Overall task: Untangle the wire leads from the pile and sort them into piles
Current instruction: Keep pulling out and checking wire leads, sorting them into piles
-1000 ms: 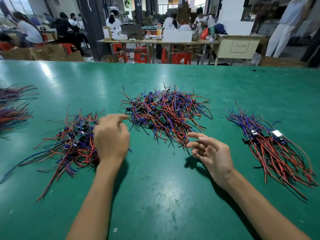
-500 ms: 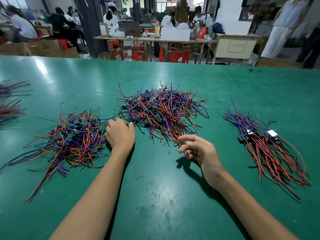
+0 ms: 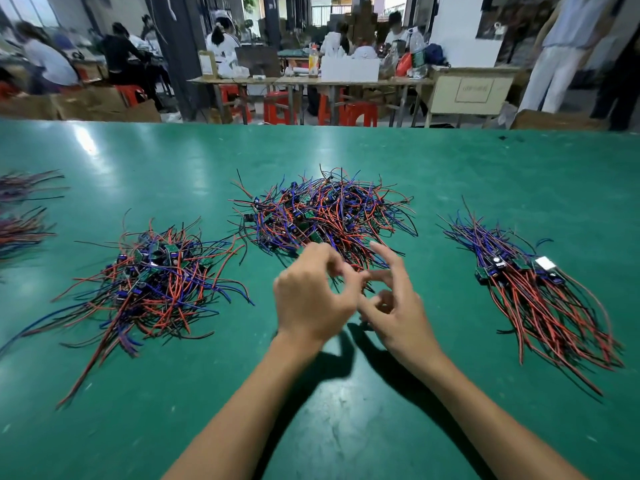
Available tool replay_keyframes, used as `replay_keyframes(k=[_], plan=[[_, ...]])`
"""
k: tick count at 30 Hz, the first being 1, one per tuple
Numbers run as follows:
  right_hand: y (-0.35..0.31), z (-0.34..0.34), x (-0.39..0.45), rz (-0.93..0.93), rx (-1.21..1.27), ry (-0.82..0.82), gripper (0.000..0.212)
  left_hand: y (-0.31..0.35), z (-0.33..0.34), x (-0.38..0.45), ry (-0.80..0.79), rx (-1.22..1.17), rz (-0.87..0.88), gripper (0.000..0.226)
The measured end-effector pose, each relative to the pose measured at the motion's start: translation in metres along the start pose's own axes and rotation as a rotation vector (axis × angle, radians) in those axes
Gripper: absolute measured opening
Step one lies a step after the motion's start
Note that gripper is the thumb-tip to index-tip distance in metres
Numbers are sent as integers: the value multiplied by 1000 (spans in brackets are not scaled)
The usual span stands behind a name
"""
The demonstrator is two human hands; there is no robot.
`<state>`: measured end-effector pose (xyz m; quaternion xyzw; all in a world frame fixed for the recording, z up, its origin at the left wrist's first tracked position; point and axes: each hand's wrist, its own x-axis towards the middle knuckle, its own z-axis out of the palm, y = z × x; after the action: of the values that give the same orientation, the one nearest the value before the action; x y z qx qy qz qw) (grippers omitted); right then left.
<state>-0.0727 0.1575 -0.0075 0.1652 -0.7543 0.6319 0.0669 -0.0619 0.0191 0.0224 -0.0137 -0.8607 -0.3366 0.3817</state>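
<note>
**Wire leads: fingers meet at the tangled middle pile**

Wire leads (image 3: 325, 213) heap mid-frame on the green counter (image 3: 346, 410). Left hand (image 3: 311, 299) and right hand (image 3: 394, 306) meet at its near edge, fingers (image 3: 388, 258) loosely curled; whether they pinch a lead, I cannot tell. Next move likely: tease one free toward the combed pile (image 3: 540, 292), frame right.

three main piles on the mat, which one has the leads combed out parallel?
The right-hand pile: its leads fan out one way, toward the near right. The middle pile and left pile are tangled heaps.

Two bare forearms, no sleeves; left hand (image 3: 311, 299), right hand (image 3: 398, 306) ungloved, no rings or watch visible.
</note>
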Motion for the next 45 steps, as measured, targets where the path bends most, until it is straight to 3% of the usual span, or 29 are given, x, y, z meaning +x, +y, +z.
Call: replay_keyframes(k=[2,7,9,11,12,14,16,18,23,28,32,38,42,44,45], plan=[[-1,-3,-1,-62,0,18,69,20,7,-14,-70,-14,110,17],[-1,-10,-2,-159,-111,95,32,34,13,-27,-119,-86,323,14],[-1,-9,0,-107,116,92,26,29,9,-18,-139,-183,341,16],[-7,-10,6,76,436,117,12,18,3,-3,-174,-180,271,25],[-8,-12,10,155,534,146,19,11,-1,5,-241,-170,219,32],[-13,-18,17,249,655,156,26,-5,-9,17,-501,-211,105,36],[-15,-25,20,289,752,161,25,-15,-15,23,-729,-352,-57,24],[-19,-29,21,306,801,172,27,-21,-17,25,-754,-427,-122,11],[-22,-38,22,322,871,191,30,-21,-16,28,-614,-438,-2,12],[-21,-40,22,340,915,188,30,-24,-18,27,-526,-468,-112,27],[-21,-41,21,346,853,158,39,-22,-21,30,-482,-487,-113,19],[-24,-35,17,335,555,10,57,-39,-45,51,-29,-735,-351,16],[-20,-28,13,363,496,-52,50,-79,-76,62,419,-441,-467,26],[-17,-26,12,381,479,-77,40,-105,-93,58,506,-123,-516,30],[-15,-26,12,385,472,-85,36,-116,-99,55,471,56,-555,31]])
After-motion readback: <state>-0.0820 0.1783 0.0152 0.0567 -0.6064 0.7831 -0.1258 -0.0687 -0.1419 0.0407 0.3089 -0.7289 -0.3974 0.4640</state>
